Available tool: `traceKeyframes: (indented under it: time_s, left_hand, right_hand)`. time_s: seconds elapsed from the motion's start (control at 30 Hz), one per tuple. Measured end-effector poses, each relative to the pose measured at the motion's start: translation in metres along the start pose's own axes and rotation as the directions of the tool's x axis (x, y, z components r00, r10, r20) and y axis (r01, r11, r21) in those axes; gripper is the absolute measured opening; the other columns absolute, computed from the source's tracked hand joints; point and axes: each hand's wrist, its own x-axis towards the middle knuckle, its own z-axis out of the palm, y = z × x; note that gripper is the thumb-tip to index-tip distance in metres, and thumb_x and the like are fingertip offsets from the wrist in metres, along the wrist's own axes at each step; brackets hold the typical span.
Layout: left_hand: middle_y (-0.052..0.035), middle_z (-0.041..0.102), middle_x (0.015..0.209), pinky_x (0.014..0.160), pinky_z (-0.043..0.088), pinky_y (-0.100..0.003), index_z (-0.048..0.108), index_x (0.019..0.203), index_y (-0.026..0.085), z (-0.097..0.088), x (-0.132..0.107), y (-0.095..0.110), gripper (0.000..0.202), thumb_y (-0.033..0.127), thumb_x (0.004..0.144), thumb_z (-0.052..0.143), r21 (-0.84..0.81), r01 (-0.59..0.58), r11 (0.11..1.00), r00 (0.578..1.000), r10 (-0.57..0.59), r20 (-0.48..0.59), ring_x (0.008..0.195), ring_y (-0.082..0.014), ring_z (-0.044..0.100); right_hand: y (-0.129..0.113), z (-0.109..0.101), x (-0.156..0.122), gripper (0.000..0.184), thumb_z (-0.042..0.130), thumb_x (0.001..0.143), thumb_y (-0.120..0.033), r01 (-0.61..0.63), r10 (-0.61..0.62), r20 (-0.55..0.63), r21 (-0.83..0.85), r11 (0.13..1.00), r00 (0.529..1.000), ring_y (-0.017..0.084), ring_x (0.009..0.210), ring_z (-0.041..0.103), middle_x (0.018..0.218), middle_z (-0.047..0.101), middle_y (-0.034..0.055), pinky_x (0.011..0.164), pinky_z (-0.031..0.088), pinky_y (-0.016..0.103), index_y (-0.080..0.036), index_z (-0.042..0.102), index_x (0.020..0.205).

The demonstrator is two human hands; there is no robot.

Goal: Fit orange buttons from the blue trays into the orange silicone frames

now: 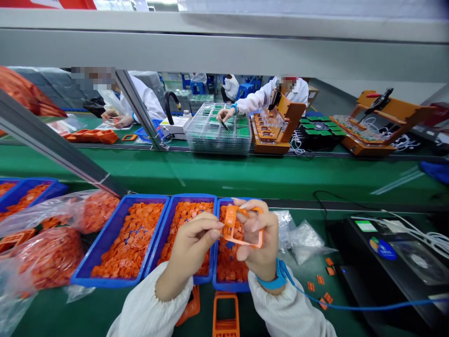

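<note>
My right hand holds up an orange plastic frame with a large rectangular opening, its fingers bent around the right side. At the frame's left edge, my left hand is closed in a pinch of thumb and forefinger. Whether a small piece sits between those fingertips cannot be made out. Just behind and below the hands stand blue bins, a left one, a middle one and a right one, filled with small orange plastic parts. Another orange frame lies on the green bench below my hands.
Bags of orange parts lie at left. Small orange pieces and clear plastic bags are right of my hands, beside a black machine. A blue wrist cord runs rightward. Beyond the green belt, co-workers handle parts.
</note>
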Motion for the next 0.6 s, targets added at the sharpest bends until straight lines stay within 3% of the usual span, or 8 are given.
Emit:
traceKeyframes:
  time_s: [0.1, 0.23, 0.33, 0.43, 0.6]
  left_hand:
    - [-0.0061, 0.074, 0.088, 0.07, 0.053, -0.027, 0.08, 0.09, 0.02, 0.002, -0.002, -0.002, 0.026, 0.045, 0.088, 0.084, -0.102, 0.121, 0.987, 0.989, -0.128, -0.072, 0.078, -0.0175, 0.066]
    - [-0.0044, 0.068, 0.097, 0.079, 0.052, -0.026, 0.071, 0.084, 0.019, 0.014, -0.004, -0.002, 0.034, 0.049, 0.088, 0.084, -0.213, 0.149, 0.966, 0.973, -0.182, -0.141, 0.088, -0.0165, 0.063]
    - [-0.003, 0.064, 0.1, 0.072, 0.05, -0.023, 0.065, 0.084, 0.018, 0.024, -0.005, 0.0, 0.037, 0.05, 0.09, 0.081, -0.331, 0.229, 0.915, 0.953, -0.28, -0.114, 0.084, -0.0135, 0.059]
    - [0.0008, 0.06, 0.09, 0.064, 0.046, -0.021, 0.061, 0.089, 0.02, 0.031, -0.008, 0.002, 0.036, 0.051, 0.092, 0.079, -0.446, 0.318, 0.836, 0.92, -0.387, -0.069, 0.072, -0.0106, 0.053]
    - [0.0005, 0.064, 0.08, 0.069, 0.051, -0.024, 0.068, 0.103, 0.018, 0.034, -0.01, 0.003, 0.038, 0.053, 0.091, 0.079, -0.507, 0.383, 0.773, 0.897, -0.441, 0.004, 0.072, -0.0127, 0.059]
  right_hand:
    - [-0.002, -0.005, -0.001, 0.047, 0.101, 0.067, -0.036, 0.058, -0.055, 0.025, -0.149, 0.987, 0.998, 0.03, 0.125, 0.068, 0.119, 0.06, 0.0018, 0.105, 0.061, 0.056, -0.035, 0.064, 0.097]
    - [-0.006, -0.002, 0.001, 0.045, 0.102, 0.066, -0.026, 0.235, -0.191, 0.159, -0.334, 0.913, 0.969, 0.029, 0.115, 0.071, 0.107, 0.062, 0.0004, 0.097, 0.064, 0.053, -0.035, 0.066, 0.092]
    - [-0.009, 0.004, 0.003, 0.035, 0.099, 0.071, -0.025, 0.327, -0.238, 0.255, -0.409, 0.852, 0.937, 0.026, 0.113, 0.072, 0.103, 0.059, -0.0003, 0.095, 0.065, 0.05, -0.031, 0.066, 0.08]
    - [-0.01, 0.009, 0.004, 0.037, 0.097, 0.074, -0.025, 0.373, -0.263, 0.29, -0.443, 0.816, 0.92, 0.025, 0.113, 0.071, 0.101, 0.057, -0.0005, 0.097, 0.065, 0.049, -0.026, 0.06, 0.069]
    - [-0.008, 0.009, 0.001, 0.044, 0.098, 0.07, -0.018, 0.374, -0.256, 0.299, -0.464, 0.803, 0.919, 0.024, 0.112, 0.069, 0.1, 0.056, -0.0006, 0.096, 0.063, 0.047, -0.023, 0.055, 0.06]
